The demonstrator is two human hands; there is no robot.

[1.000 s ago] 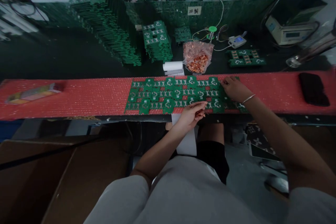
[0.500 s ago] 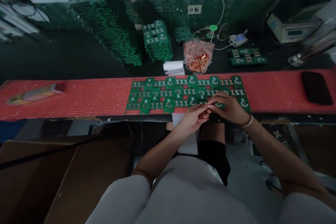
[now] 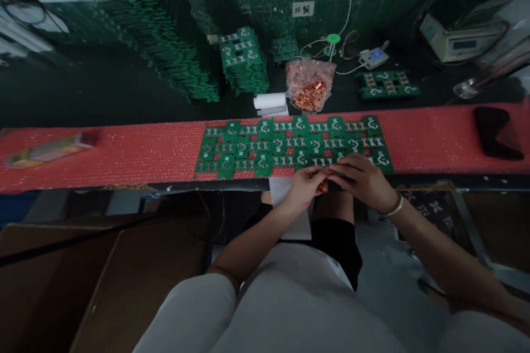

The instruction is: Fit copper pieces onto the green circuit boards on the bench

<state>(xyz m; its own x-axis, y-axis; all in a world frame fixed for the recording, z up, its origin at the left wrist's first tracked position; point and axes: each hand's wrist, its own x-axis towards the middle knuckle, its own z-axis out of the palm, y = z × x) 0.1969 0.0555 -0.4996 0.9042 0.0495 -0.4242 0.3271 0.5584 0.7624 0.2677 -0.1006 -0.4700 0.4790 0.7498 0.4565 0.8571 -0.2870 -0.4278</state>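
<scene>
Two hands meeting at table edge: left hand [image 3: 304, 187] cupping small copper pieces [image 3: 321, 185], right hand [image 3: 364, 179] fingers pinching one; green circuit-board panels [image 3: 290, 143] mostly unfilled, rightmost done.

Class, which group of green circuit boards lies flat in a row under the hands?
The green circuit boards on the red bubble wrap; the others stand stacked behind.

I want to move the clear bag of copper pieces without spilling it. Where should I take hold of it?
Grip the bag of copper pieces by its gathered upper part, coming from above. It stands upright with the pieces sunk to the bottom, so the top looks like slack film. A white roll crowds its left side.
</scene>
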